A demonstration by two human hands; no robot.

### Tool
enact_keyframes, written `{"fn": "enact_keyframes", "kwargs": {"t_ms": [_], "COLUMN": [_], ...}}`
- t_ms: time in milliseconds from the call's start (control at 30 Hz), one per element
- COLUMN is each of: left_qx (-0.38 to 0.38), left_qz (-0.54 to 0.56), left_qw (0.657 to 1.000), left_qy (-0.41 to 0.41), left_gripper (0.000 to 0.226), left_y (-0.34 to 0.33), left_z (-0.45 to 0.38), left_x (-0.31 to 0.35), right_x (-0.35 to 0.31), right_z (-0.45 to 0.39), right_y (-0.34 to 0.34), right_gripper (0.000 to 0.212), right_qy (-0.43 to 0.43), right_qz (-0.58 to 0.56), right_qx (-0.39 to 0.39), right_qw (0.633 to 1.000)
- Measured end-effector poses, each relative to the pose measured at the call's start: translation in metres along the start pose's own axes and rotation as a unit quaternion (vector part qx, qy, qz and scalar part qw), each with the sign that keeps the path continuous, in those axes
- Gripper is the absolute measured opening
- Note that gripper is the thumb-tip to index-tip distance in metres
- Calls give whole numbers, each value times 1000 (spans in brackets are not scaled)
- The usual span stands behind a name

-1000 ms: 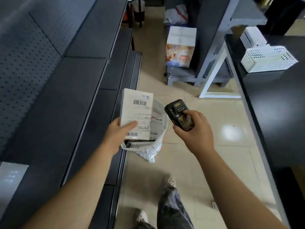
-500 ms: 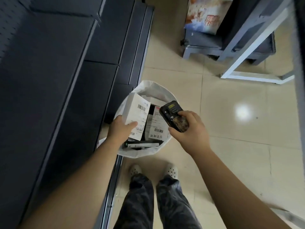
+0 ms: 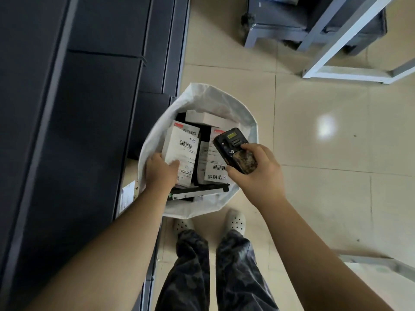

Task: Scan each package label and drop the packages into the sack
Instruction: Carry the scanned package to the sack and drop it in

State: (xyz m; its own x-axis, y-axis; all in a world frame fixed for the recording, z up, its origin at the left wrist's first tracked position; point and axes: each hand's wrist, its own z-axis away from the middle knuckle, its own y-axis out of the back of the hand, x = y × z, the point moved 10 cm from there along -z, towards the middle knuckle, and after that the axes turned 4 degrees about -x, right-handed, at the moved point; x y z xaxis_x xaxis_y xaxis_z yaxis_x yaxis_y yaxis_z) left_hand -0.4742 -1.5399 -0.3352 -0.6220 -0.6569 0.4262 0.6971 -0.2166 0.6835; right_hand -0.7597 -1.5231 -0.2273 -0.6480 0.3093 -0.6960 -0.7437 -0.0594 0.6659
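A white sack (image 3: pixel 224 99) stands open on the floor in front of my feet, holding several labelled packages. My left hand (image 3: pixel 160 172) holds a white box with a barcode label (image 3: pixel 180 149) inside the sack's mouth, thumb across its lower face, just above the other packages. My right hand (image 3: pixel 258 173) grips a black handheld scanner (image 3: pixel 234 150) over the sack's right side. A white package with handwritten characters (image 3: pixel 215 173) lies under the scanner.
Dark grey shelving (image 3: pixel 78 131) runs along the left, close against the sack. A paper label (image 3: pixel 126 196) lies on the shelf's low edge. A grey cart base (image 3: pixel 280 28) and a white frame (image 3: pixel 336 75) stand at the top right on the tiled floor.
My left hand has lowered the white box from in front of the scanner down into the sack's mouth. My view has tipped down over the sack. The right hand still holds the scanner.
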Motion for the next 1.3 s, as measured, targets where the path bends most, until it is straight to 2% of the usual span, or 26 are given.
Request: {"fn": "enact_keyframes", "kwargs": {"t_ms": [200, 300, 367, 467, 533, 667, 833, 933, 1067, 1133, 1300], "left_qx": [31, 26, -5, -45, -45, -20, 33, 17, -45, -61, -35], "left_qz": [-153, -242, -301, -326, -336, -313, -301, -275, -190, -105, 31], "left_qw": [985, 960, 938, 929, 927, 938, 940, 948, 967, 976, 961], "left_qy": [-72, -142, -175, -170, -160, -146, -158, -160, -164, -182, -273], "left_gripper": [62, 80, 82, 88, 95, 98, 88, 80, 67, 60, 47], "left_y": [-7, -20, -36, -54, -58, -54, -45, -41, -28, -11, 66], "left_z": [0, 0, -1, -6, -10, -22, -29, -28, -10, 8, 78], "left_x": [17, 30, 33, 24, 21, 26, 40, 40, 33, 38, 83], "right_x": [5, 8, 11, 19, 24, 28, 28, 25, 10, -4, -70], "right_z": [-1, -2, -2, -2, -2, -4, -6, -6, 0, 5, 26], "right_y": [-7, -8, -10, -15, -18, -17, -14, -13, -6, 3, 46], "right_gripper": [56, 56, 56, 56, 56, 55, 56, 57, 56, 57, 56], "right_qy": [-8, -7, -7, -13, -15, -17, -19, -17, -6, 2, 45], "right_qz": [-6, -13, -13, -14, -13, -8, -2, 5, 17, 21, 25], "right_qx": [4, 8, 6, -3, -5, 3, 13, 10, 2, -2, 9], "right_qw": [1000, 1000, 1000, 1000, 1000, 1000, 1000, 1000, 1000, 1000, 999]}}
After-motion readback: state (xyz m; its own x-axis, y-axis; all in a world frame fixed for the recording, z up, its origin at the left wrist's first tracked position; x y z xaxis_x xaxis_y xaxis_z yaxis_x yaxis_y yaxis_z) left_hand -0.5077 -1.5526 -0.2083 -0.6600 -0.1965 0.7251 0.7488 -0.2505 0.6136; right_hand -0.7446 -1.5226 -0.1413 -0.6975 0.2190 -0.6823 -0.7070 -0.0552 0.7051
